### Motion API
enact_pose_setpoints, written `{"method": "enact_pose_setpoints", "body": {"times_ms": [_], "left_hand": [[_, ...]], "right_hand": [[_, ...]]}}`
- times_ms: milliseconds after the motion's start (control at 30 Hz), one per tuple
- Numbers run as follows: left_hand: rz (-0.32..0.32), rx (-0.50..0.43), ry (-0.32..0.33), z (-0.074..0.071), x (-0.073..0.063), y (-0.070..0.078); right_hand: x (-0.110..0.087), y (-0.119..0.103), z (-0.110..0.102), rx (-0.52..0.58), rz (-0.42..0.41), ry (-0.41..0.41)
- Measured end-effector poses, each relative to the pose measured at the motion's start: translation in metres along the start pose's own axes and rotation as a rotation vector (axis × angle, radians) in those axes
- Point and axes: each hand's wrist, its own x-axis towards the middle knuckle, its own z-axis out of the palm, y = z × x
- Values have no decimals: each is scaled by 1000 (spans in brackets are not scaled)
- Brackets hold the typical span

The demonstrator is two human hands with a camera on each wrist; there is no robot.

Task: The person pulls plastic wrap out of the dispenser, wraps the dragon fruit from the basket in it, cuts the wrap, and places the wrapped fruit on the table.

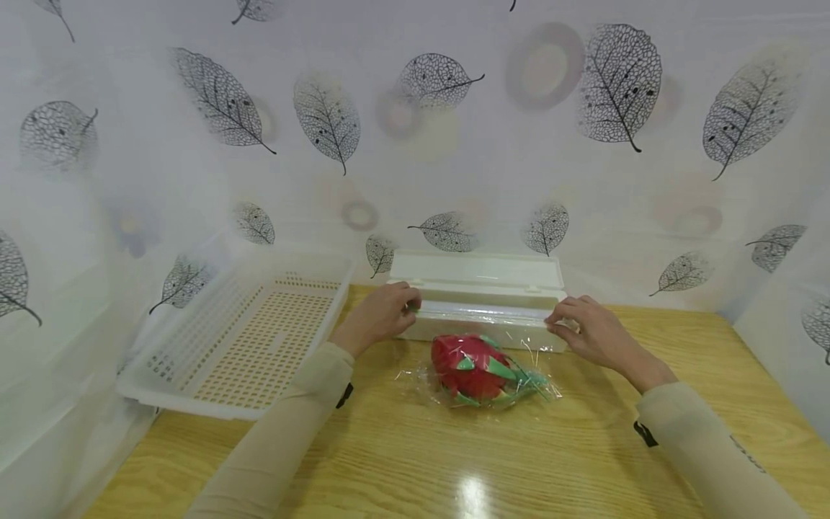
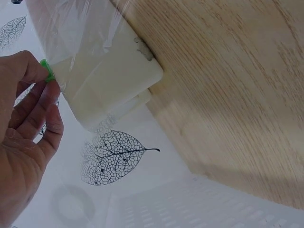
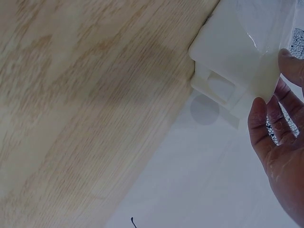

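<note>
A long cream cling film box [image 1: 483, 331] lies across the table with its lid [image 1: 476, 270] raised at the back and a film roll inside. At the box's left end my left hand [image 1: 382, 313] pinches a small green slider [image 2: 47, 70] between thumb and index finger. My right hand [image 1: 586, 328] grips the box's right end at its upper front edge, thumb against the rim. Clear film [image 2: 88, 28] hangs over the box's front wall. Directly in front lies a red dragon fruit [image 1: 470, 364] with green scales, loosely covered by crinkled clear film.
A white perforated plastic basket [image 1: 318, 346] stands at the left on the wood-grain table [image 1: 389, 461]. Behind and around the table hangs a pale sheet [image 1: 447, 180] printed with dark leaf shapes. The box's raised lid is close to that sheet.
</note>
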Motion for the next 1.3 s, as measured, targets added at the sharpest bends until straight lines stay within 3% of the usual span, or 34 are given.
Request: {"method": "enact_pose_setpoints", "body": {"times_ms": [1300], "left_hand": [[4, 8, 7, -1, -3, -4]], "right_hand": [[0, 1, 2, 3, -3, 11]]}}
